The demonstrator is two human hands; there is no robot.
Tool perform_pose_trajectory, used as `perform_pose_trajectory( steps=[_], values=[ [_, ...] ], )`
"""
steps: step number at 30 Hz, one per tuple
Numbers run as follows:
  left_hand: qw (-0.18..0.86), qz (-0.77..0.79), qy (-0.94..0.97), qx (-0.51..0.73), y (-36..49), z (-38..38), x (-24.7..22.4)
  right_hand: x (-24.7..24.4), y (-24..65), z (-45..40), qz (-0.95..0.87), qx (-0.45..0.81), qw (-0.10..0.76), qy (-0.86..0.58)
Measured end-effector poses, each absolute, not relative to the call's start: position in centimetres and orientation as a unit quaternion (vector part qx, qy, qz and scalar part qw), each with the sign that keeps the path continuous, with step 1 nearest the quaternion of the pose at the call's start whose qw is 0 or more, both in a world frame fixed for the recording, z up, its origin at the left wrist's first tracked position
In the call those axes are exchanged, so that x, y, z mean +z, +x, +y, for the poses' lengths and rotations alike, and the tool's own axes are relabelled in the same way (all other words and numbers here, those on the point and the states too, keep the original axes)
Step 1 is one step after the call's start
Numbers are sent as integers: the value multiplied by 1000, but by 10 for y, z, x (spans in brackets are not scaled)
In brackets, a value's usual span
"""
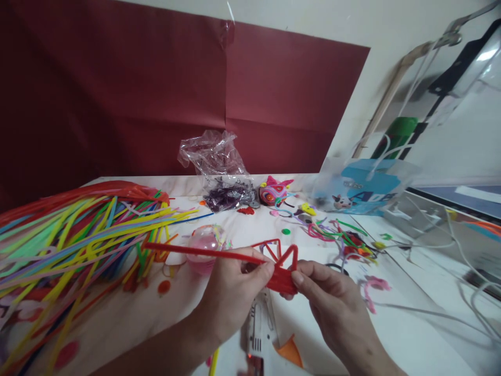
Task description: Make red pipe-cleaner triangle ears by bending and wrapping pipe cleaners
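Note:
Both hands meet at the middle of the head view on a red pipe cleaner piece, a flat strip of rows with zigzag loops rising from its top. My left hand pinches its left side between thumb and fingers. A long straight red end sticks out leftward past that hand. At the right end of the piece, my right hand grips with thumb and forefinger. Below the hands lies a white glue gun with a small red light lit. Fingers partly hide the piece.
A large bundle of coloured pipe cleaners spreads over the left. Behind stand a pink clear ball, a crinkled plastic bag and a colourful pink figure. Pipe cleaner scraps, a printed bag and cables lie right.

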State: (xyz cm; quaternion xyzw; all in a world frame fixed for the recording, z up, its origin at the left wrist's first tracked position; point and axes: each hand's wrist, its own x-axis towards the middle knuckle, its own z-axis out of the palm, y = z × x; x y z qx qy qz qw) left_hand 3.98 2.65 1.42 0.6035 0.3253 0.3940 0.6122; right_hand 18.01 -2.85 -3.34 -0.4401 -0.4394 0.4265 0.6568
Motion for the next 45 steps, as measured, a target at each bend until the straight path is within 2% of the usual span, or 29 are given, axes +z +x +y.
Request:
perform_pose_trajectory(
  steps=[13,23,30,36,45],
  values=[
    [526,367,640,423,39,32,8,-32,178,-28,-414,426,669,-447],
    [586,340,609,412,42,30,0,-34,179,-26,-442,409,655,-457],
    [577,354,601,425,43,29,-1,-34,177,-28,-451,392,654,-463],
    [617,334,610,370,38,33,5,-31,179,-29,-461,386,646,-471],
    [643,342,569,381,41,30,3,-32,181,-27,-431,435,647,-456]
  ],
)
